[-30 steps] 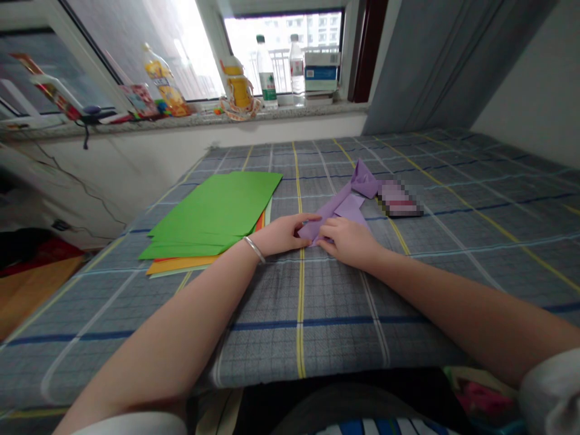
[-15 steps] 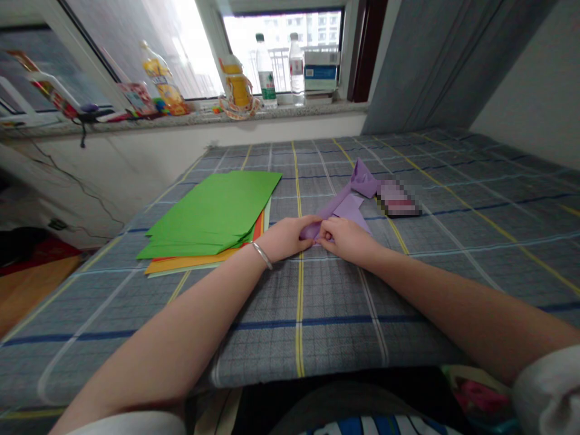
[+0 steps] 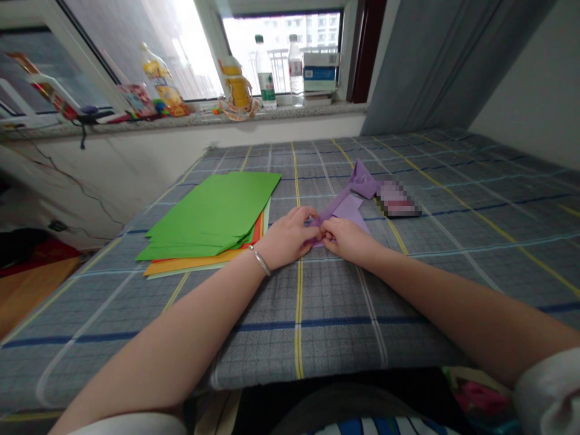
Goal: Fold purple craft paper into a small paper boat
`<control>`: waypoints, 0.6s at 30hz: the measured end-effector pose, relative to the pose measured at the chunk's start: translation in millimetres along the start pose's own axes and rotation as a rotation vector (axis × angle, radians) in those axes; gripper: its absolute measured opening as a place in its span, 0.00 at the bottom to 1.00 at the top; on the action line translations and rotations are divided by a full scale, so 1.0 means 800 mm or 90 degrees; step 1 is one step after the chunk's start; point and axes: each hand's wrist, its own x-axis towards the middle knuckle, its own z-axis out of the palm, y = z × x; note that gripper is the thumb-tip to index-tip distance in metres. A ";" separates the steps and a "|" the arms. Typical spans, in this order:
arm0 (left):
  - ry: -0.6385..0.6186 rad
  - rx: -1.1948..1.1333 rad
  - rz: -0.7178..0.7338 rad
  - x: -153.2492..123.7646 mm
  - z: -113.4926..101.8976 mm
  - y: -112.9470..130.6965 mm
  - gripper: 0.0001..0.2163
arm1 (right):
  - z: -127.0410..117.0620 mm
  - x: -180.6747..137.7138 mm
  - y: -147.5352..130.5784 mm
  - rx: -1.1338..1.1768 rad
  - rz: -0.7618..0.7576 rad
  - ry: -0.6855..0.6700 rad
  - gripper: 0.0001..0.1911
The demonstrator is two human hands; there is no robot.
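Observation:
A partly folded sheet of purple paper (image 3: 351,196) lies on the grey plaid cloth (image 3: 317,296) in the middle of the surface. Its near end is pinched between both my hands. My left hand (image 3: 287,238), with a silver bracelet at the wrist, curls its fingers over the paper's near left corner. My right hand (image 3: 347,238) presses and pinches the same end from the right, fingertips meeting those of the left. The far end of the paper stands up in a fold.
A stack of coloured sheets, green (image 3: 217,211) on top with orange and red below, lies to the left. A blurred pink object (image 3: 399,200) sits beside the purple paper. Bottles (image 3: 265,72) and packets line the windowsill. A grey curtain (image 3: 435,60) hangs at right.
My hands have drawn closer together and slid a little farther along the purple paper, folding its near end up; the left fingers went from flat to curled.

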 end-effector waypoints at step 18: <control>-0.178 0.077 0.074 0.001 -0.034 -0.005 0.13 | -0.002 0.000 0.003 0.015 -0.029 -0.014 0.04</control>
